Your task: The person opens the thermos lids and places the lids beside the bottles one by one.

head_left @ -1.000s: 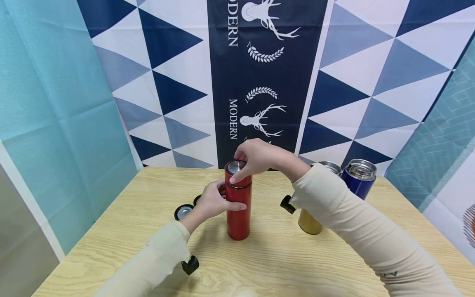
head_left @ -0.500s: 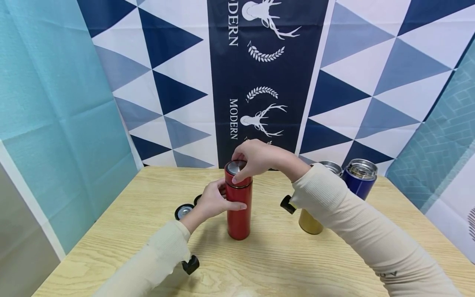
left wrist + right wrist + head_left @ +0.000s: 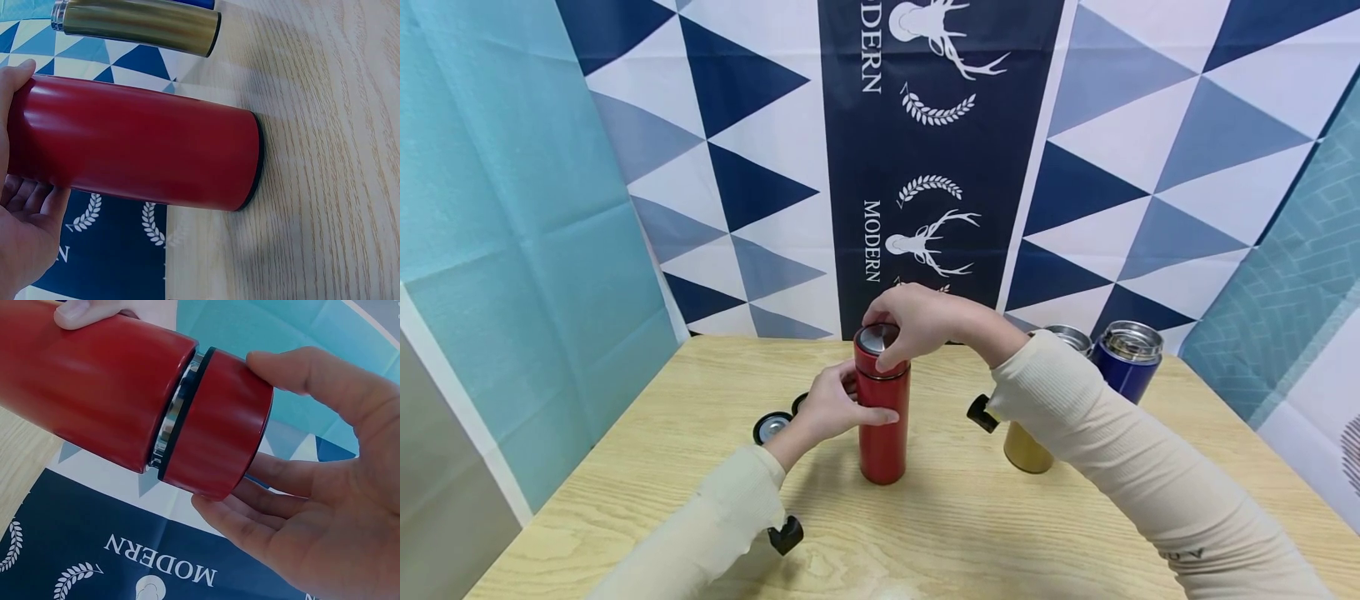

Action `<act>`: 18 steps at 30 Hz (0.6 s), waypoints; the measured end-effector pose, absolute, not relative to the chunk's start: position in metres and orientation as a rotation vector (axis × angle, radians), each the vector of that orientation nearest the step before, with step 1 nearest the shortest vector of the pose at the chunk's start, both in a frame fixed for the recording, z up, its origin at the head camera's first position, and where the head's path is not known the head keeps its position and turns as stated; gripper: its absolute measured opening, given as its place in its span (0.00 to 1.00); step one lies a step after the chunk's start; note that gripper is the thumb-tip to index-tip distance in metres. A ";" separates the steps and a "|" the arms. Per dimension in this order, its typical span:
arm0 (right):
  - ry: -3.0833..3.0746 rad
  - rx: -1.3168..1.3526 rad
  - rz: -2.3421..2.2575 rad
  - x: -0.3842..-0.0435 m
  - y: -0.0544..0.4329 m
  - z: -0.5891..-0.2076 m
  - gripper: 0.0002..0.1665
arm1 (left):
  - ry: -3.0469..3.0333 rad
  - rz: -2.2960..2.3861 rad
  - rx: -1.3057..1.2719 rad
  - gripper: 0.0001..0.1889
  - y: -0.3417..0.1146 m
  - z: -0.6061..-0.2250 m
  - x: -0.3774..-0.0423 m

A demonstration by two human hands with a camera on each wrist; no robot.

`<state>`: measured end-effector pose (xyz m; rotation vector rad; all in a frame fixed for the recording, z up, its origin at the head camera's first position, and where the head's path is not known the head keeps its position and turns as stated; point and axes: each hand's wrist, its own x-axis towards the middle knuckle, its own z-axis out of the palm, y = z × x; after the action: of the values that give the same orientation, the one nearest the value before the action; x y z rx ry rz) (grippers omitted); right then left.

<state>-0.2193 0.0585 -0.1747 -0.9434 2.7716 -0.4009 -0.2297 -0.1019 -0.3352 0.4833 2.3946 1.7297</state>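
A red thermos (image 3: 882,450) stands upright on the wooden table in the head view. My left hand (image 3: 831,406) grips its upper body, thumb across the front and fingers behind. The red lid (image 3: 220,422) sits on top, with a narrow band of silver neck (image 3: 175,415) showing between it and the body in the right wrist view. My right hand (image 3: 917,321) holds the lid from above, its thumb on one side and fingertips on the other. The thermos base (image 3: 250,162) is on the table in the left wrist view.
A gold thermos (image 3: 1028,450) and a blue thermos (image 3: 1126,367) stand lidless to the right, partly behind the right sleeve. Round lids (image 3: 771,427) lie left of the red thermos, partly hidden by the left hand. A patterned cloth backdrop (image 3: 925,167) rises behind the table.
The right thumb has slid rightward around the front of the lid and the fingers have shifted left at the back. The left hand and thermos have kept their place.
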 end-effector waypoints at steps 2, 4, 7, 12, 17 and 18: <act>2.768 -0.955 -0.404 -0.219 0.059 -0.175 0.27 | 2.392 1.732 0.483 0.34 -0.102 -0.336 -0.229; 2.769 -0.959 -0.401 -0.219 0.060 -0.176 0.27 | 2.389 1.734 0.484 0.34 -0.102 -0.336 -0.229; 2.767 -0.962 -0.403 -0.218 0.060 -0.176 0.27 | 2.387 1.734 0.482 0.35 -0.102 -0.337 -0.229; 2.758 -0.992 -0.393 -0.220 0.061 -0.175 0.27 | 2.384 1.734 0.476 0.35 -0.102 -0.337 -0.230; 2.752 -1.016 -0.372 -0.220 0.061 -0.175 0.28 | 2.392 1.731 0.472 0.34 -0.102 -0.336 -0.230; 2.750 -1.018 -0.368 -0.220 0.061 -0.175 0.29 | 2.394 1.730 0.470 0.34 -0.103 -0.337 -0.229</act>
<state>-0.2198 0.0611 -0.1748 -1.0181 2.7497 -0.3684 -0.2295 -0.1025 -0.3365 0.4699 2.3936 1.7300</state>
